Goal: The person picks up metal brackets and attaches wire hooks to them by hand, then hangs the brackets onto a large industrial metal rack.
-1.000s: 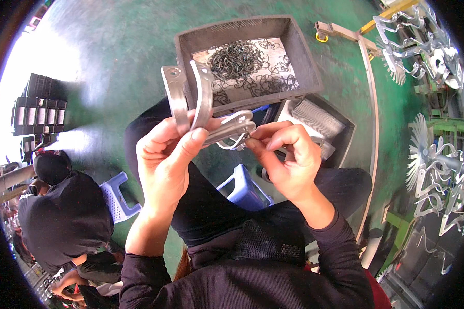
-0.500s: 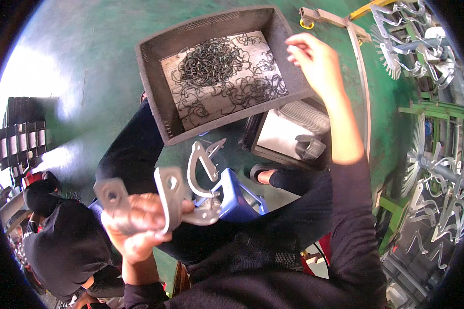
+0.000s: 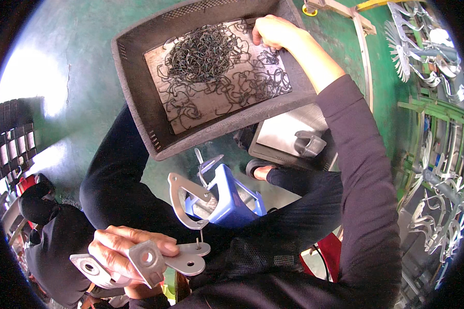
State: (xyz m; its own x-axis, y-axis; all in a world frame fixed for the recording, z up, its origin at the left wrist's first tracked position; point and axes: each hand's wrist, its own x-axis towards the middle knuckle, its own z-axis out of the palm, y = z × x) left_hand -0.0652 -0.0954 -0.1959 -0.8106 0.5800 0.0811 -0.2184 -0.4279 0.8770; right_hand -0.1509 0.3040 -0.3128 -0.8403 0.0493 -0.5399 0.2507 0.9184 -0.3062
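Note:
My left hand (image 3: 121, 248), low at the left, is wrapped round a silver metal bracket (image 3: 147, 259) with two upright lugs, each with a round hole. A flat arm of the bracket reaches right, and a thin pin stands up from it. Just beyond stands a curved silver metal piece (image 3: 184, 202) with a hole at its top; whether the two are joined I cannot tell. My right hand (image 3: 278, 32) is inside the grey plastic crate (image 3: 133, 85), by its far right corner, fingers curled together and tips mostly hidden. Bent dark wire hooks (image 3: 203, 54) lie heaped left of it.
A blue plastic stool (image 3: 231, 198) stands between my legs. Beneath the crate's right side is another dark bin (image 3: 288, 139) with stacked pale sheets and a grey metal part. Racks of silver parts (image 3: 438, 180) line the right. A person in dark clothes (image 3: 56, 252) sits at the left.
My right hand has gone from above the crate's right rim down into it. My left hand has lowered with the bracket, which has turned. The view has shifted a little.

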